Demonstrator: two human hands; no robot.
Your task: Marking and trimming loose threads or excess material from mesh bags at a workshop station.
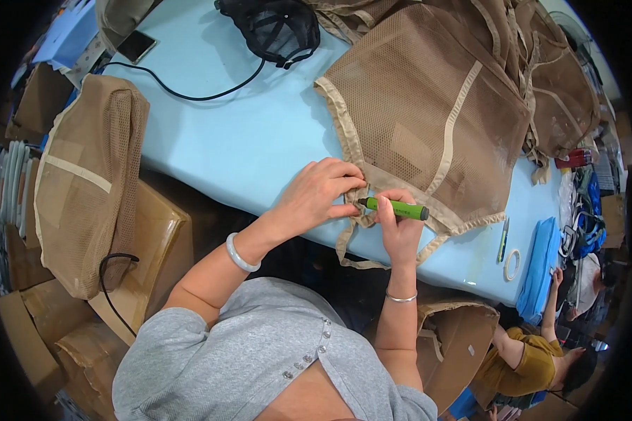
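Observation:
A brown mesh piece with beige fabric edging (pixel 414 105) lies spread over the table, its near corner under my hands. My left hand (pixel 323 189) is closed, pinching the beige strap and binding at that corner between thumb and fingers. In my right hand (pixel 400 231) is a green marker pen (pixel 404 208), held crosswise with its dark tip pointing left at the pinched strap. Whether the tip touches the fabric I cannot tell. Loose beige strap hangs in a loop over the table's near edge below my hands.
On the light blue table (pixel 211 133) lie a black cap (pixel 277 31), a phone (pixel 136 46), a black cable, a tape roll (pixel 512 265) and a slim cutter (pixel 503 240). More brown mesh (pixel 95 182) stands left on cardboard boxes (pixel 154 245). A person in mustard clothing (pixel 523 365) is at right.

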